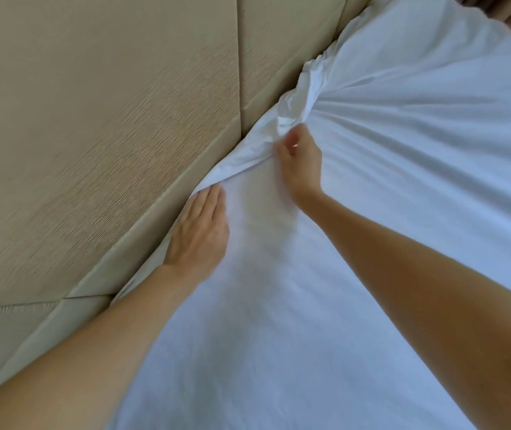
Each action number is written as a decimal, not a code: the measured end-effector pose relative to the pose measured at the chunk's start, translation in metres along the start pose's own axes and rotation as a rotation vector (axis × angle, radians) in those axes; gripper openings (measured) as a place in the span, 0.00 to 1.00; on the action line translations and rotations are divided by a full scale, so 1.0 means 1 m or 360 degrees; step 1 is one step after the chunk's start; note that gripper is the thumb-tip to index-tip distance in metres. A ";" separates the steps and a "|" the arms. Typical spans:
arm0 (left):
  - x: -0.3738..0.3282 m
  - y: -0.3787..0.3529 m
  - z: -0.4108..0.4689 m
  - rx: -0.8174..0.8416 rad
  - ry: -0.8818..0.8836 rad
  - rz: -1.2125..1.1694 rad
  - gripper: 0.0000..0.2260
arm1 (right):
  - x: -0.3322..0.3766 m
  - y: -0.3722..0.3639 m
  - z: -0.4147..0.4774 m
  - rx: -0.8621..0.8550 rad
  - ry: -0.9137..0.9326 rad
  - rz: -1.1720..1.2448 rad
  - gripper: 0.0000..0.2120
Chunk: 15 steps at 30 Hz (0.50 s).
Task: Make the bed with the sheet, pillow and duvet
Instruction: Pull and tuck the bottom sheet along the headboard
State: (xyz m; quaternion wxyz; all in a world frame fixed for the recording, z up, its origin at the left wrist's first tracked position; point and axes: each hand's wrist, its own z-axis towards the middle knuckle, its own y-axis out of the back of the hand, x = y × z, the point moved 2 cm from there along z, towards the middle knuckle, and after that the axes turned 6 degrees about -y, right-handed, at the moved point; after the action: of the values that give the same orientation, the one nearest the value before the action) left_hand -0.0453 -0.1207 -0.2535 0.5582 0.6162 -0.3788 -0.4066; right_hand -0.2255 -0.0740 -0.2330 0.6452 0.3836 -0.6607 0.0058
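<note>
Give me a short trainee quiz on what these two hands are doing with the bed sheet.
1. True or false: the right hand grips a bunch of the sheet.
2. The left hand lies: A) flat on the sheet by the headboard; B) curled round a pillow; C) out of view.
3. Fill in: the sheet's creases fan out from the ___ hand.
Key: 1 true; 2 A; 3 right.

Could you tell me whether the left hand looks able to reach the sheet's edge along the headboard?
Probably yes: the left hand lies flat on the sheet right beside the headboard, with nothing between them.
</note>
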 end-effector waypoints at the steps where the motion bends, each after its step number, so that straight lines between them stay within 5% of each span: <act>1: 0.000 -0.002 -0.002 0.0010 0.0012 0.0000 0.21 | 0.001 -0.007 -0.004 0.0064 0.0094 -0.0069 0.03; 4: 0.002 0.000 0.001 0.0127 0.0036 -0.0129 0.25 | 0.006 -0.020 -0.006 0.0321 0.0284 -0.0284 0.18; 9: 0.003 0.010 0.016 0.0204 0.0115 -0.0509 0.26 | 0.001 -0.025 0.004 0.0686 0.0312 -0.0733 0.28; 15: 0.009 0.013 0.035 0.0309 0.0312 -0.0858 0.19 | -0.003 -0.023 0.009 0.0721 0.0376 -0.1208 0.24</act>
State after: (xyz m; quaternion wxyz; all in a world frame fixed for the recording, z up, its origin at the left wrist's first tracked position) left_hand -0.0747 -0.1435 -0.2430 0.4025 0.7812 -0.1830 -0.4407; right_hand -0.2218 -0.0939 -0.2481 0.5724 0.7267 -0.3772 -0.0430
